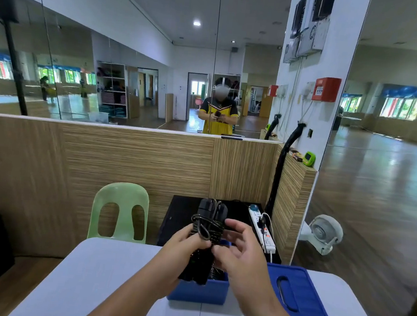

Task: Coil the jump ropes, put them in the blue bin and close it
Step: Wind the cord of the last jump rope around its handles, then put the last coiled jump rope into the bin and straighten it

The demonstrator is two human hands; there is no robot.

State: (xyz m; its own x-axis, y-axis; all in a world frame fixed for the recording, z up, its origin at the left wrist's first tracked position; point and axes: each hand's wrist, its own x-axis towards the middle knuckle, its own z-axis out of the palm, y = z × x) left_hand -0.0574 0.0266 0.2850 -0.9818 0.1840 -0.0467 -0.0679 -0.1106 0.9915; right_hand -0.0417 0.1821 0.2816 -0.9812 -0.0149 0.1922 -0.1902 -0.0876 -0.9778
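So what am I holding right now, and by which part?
The left hand holds the coiled rope round its middle. The right hand is at the same spot; whether its grip is closed on the rope cannot be told.

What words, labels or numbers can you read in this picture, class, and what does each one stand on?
"FIRE": on the red alarm box on the pillar.
White label on that box: too small to read.
Power strip markings: too blurred to read.
Packet on the ledge: print blurred.
Bin, lid, rope: no text to be seen.
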